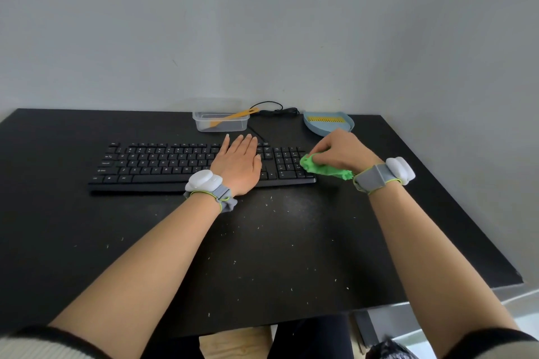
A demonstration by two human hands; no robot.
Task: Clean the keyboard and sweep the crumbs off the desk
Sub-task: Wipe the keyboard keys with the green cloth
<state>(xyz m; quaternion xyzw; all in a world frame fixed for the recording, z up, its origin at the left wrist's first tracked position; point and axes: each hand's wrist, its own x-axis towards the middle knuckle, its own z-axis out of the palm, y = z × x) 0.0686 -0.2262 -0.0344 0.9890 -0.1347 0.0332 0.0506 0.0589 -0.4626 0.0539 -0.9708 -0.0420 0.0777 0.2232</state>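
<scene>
A black keyboard (163, 163) lies across the black desk (73, 227). My left hand (239, 162) rests flat on its keys right of the middle, fingers straight. My right hand (341, 151) grips a lump of green cleaning gel (323, 167) at the keyboard's right end, over the number pad's edge. Pale crumbs (274, 204) are scattered over the desk in front of the keyboard.
A clear plastic box (221, 122) with an orange brush (233, 117) leaning in it stands behind the keyboard. A blue dustpan (328, 125) with a yellow comb edge lies at the back right. The keyboard's coiled cable (277, 111) lies between them. The desk's right edge runs diagonally.
</scene>
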